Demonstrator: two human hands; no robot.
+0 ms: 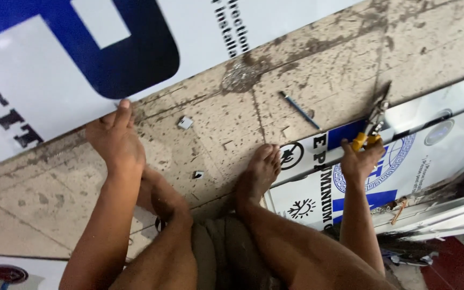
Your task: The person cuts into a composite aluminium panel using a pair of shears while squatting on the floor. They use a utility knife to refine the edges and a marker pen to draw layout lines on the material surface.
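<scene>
My right hand [360,159] grips the yellow handles of metal snips [374,121], whose blades point up over the edge of a white and blue printed panel [404,156]. My left hand [115,135] rests flat on the stained floor, its fingertips touching the edge of a large white panel with blue and black shapes [55,64]. I am crouched, with my bare foot [258,174] on the floor at the corner of the printed panel.
A blue pencil [299,110] lies on the worn tiled floor [307,70] above my foot. Two small offcuts [185,122] lie between my hands. Stacked white strips [447,220] sit at the lower right. Another panel corner [6,271] shows at bottom left.
</scene>
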